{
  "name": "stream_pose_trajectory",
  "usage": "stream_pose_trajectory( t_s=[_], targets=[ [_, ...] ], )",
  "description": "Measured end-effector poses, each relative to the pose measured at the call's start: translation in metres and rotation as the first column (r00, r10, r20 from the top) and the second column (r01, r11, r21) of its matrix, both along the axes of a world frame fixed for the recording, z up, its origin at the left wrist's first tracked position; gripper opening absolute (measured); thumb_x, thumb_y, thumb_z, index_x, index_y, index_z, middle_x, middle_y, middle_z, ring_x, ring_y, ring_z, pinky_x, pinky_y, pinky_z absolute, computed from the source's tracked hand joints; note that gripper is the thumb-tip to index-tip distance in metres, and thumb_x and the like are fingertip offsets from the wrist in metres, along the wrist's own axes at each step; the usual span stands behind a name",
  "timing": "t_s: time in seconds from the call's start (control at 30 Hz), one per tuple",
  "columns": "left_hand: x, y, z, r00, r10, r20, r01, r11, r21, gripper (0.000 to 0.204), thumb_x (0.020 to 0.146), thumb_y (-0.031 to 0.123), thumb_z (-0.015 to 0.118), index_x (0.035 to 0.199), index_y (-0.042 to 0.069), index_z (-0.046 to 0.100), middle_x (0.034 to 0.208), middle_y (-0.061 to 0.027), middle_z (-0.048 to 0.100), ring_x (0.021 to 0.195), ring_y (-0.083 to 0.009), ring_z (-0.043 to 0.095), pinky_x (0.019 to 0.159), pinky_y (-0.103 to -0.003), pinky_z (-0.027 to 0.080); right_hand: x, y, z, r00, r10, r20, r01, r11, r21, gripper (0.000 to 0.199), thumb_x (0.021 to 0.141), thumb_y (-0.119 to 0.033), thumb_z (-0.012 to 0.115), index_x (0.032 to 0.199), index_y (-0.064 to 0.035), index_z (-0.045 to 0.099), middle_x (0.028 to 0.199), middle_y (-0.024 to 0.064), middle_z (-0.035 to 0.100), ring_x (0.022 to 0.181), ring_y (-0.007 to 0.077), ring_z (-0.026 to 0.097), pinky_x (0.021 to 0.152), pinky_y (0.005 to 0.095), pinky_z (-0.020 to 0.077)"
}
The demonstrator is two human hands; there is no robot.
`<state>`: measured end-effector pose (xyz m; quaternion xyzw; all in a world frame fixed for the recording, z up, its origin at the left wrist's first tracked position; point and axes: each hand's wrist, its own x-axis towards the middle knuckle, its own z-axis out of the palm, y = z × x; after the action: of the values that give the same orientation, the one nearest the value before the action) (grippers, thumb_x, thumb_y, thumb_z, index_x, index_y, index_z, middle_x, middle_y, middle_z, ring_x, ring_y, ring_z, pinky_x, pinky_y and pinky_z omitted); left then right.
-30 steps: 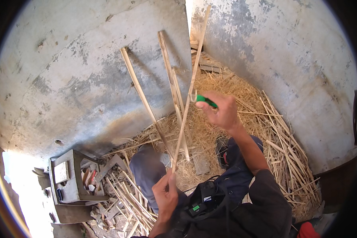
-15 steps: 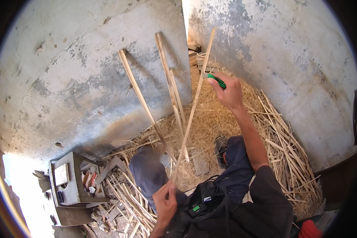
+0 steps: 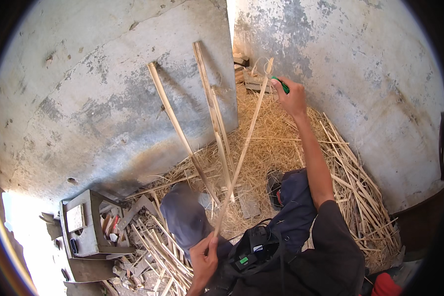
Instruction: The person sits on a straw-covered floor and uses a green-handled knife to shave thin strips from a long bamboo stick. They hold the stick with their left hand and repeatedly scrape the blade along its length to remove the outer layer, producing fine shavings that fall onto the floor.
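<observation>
Leftmost, I see a grey wooden stand (image 3: 87, 236) below the foot of the left wall (image 3: 103, 123), with loose cut strips (image 3: 158, 246) lying just right of it. Next, the left hand (image 3: 203, 256) is closed around the near end of a pale, narrow strip (image 3: 249, 140), which slants up and away over the bed of shavings (image 3: 276, 133) toward its far edge. Behind that strip, a few wider lengths (image 3: 175, 121) lean on the left wall; they look to me like stock left to work. The right hand (image 3: 293, 98) grips a green-handled tool (image 3: 282, 86) at the strip's far tip, beside a thin curl (image 3: 267, 66). I judge this pass nearly run out, though I cannot tell whether the strip needs another. Rightmost, a heap of slender strips (image 3: 365, 202) lines the bed's right edge; whether those are finished, I cannot tell.
</observation>
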<state>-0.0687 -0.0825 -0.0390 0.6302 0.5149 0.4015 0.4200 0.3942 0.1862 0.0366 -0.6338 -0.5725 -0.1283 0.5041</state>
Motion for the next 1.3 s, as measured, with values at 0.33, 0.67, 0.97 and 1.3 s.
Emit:
stream_pose_trajectory(
  t_s=[0.33, 0.67, 0.97, 1.3],
  targets=[
    [-0.018, -0.015, -0.009, 0.998, -0.055, -0.037, 0.051, 0.992, -0.115, 0.028, 0.109, 0.014, 0.069, 0.130, -0.004, 0.076, 0.075, -0.0050, 0.064, 0.070, -0.0074, 0.051, 0.062, -0.028, 0.043, 0.076, 0.024, -0.021, 0.959, -0.250, -0.132, 0.235, 0.964, -0.120, 0.054, 0.107, -0.061, 0.062, 0.120, -0.0152, 0.086, 0.066, 0.0020, 0.067, 0.056, 0.0166, 0.055, 0.056, 0.0381, 0.0434],
    [-0.006, 0.023, 0.007, 0.994, 0.039, 0.106, -0.002, 0.942, -0.335, 0.035, 0.115, 0.021, 0.062, 0.138, -0.002, 0.074, 0.080, 0.0049, 0.058, 0.075, -0.0053, 0.049, 0.066, -0.025, 0.040, 0.082, -0.010, -0.039, 0.990, -0.126, 0.068, 0.134, 0.653, -0.745, 0.056, 0.108, -0.057, 0.062, 0.132, -0.0084, 0.077, 0.120, 0.0180, 0.077, 0.109, 0.0316, 0.074, 0.096, 0.0459, 0.0570],
    [0.030, 0.068, 0.020, 0.955, -0.086, 0.284, 0.140, 0.974, -0.176, 0.042, 0.119, 0.027, 0.054, 0.136, -0.007, 0.072, 0.071, 0.0091, 0.045, 0.056, 0.0010, 0.034, 0.051, -0.021, 0.024, -0.056, -0.061, 0.020, 0.934, 0.331, -0.133, -0.356, 0.892, -0.280, 0.047, 0.109, -0.049, 0.065, 0.116, -0.0037, 0.076, 0.077, 0.0051, 0.064, 0.063, 0.0190, 0.056, 0.061, 0.0343, 0.0448],
    [0.048, 0.082, 0.046, 0.902, -0.095, 0.421, 0.165, 0.977, -0.132, 0.045, 0.121, 0.029, 0.051, 0.138, -0.008, 0.068, 0.071, 0.0091, 0.043, 0.054, 0.0016, 0.033, 0.047, -0.020, 0.024, -0.159, -0.108, 0.013, 0.682, 0.714, 0.157, -0.718, 0.695, -0.040, 0.034, 0.099, -0.044, 0.081, 0.103, -0.0099, 0.078, 0.085, 0.0051, 0.077, 0.064, 0.0207, 0.073, 0.055, 0.0330, 0.0543]
  ],
)
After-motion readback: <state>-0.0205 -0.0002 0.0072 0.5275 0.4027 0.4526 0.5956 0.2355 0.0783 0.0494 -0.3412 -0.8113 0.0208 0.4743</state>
